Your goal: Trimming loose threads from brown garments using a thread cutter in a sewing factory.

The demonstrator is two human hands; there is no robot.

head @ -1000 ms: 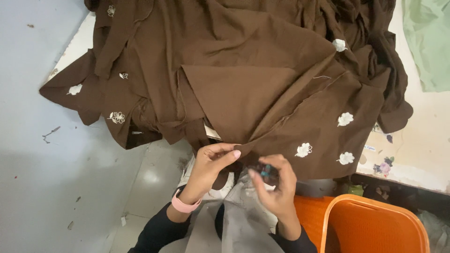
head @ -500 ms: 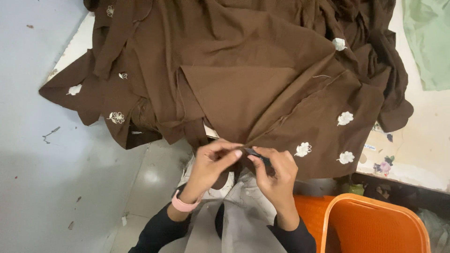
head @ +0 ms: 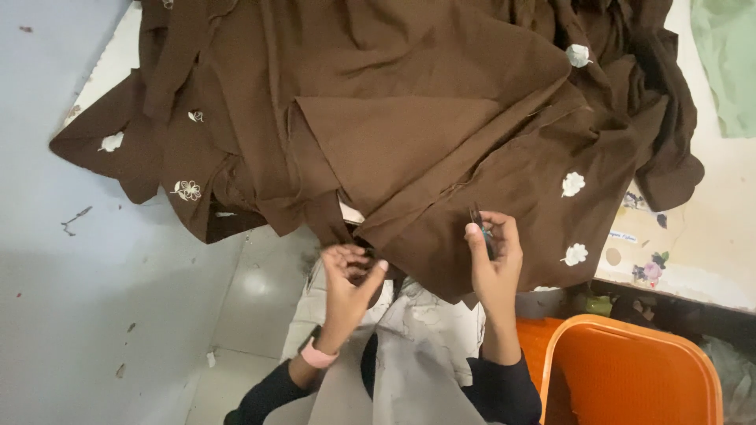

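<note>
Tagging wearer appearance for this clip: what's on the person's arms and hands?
Both arms wear long dark sleeves reaching the wrists. The left hand has a pink band on its wrist. The right hand is bare, with no glove; no ring or watch is visible on it.

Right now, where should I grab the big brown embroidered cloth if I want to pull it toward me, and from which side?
Grip the loose folded edge of the brown embroidered cloth that overhangs the table between the left hand and right hand. Come from below, the near side: that hem hangs free there, while the rest lies bunched on the table.
</note>
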